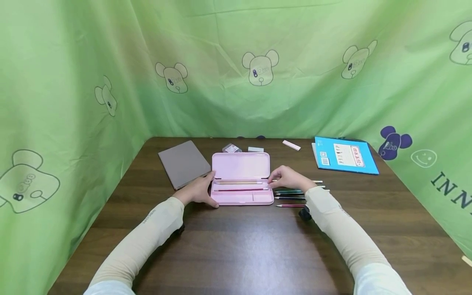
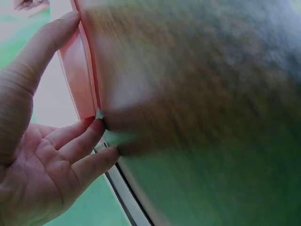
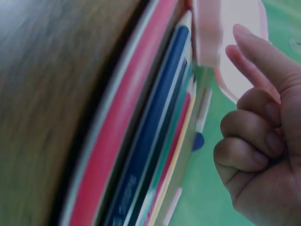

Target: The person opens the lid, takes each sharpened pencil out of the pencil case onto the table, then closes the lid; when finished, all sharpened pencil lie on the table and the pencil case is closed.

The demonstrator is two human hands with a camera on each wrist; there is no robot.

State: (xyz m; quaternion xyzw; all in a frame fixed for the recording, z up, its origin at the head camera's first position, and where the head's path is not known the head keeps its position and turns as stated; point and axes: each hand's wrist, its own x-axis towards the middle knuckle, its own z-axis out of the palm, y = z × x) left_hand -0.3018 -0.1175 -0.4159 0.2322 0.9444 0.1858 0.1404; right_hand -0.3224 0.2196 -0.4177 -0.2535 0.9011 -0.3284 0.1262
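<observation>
A pink pencil case (image 1: 241, 166) lies with its lid raised in the head view; a yellow pencil (image 1: 237, 183) and a red pencil (image 1: 241, 189) rest inside. My left hand (image 1: 197, 190) holds the case's left end, thumb at the front corner and fingers farther back. In the left wrist view, that thumb and fingertips touch its edges. My right hand (image 1: 289, 178) has its fingertips over the right end, near the pencils' ends. Its thumb and forefinger (image 3: 263, 54) are extended, other fingers bent; no object shows between them. Several pencils (image 1: 289, 198) lie beneath the right wrist.
A grey notebook (image 1: 184, 162) lies left of the case. Behind the case are a small clear labelled box (image 1: 231, 148) and a pale blue block (image 1: 255, 149). A pale pink strip (image 1: 291, 145) lies farther right, then a blue book (image 1: 348, 155). Green curtains (image 1: 221, 110) enclose the table.
</observation>
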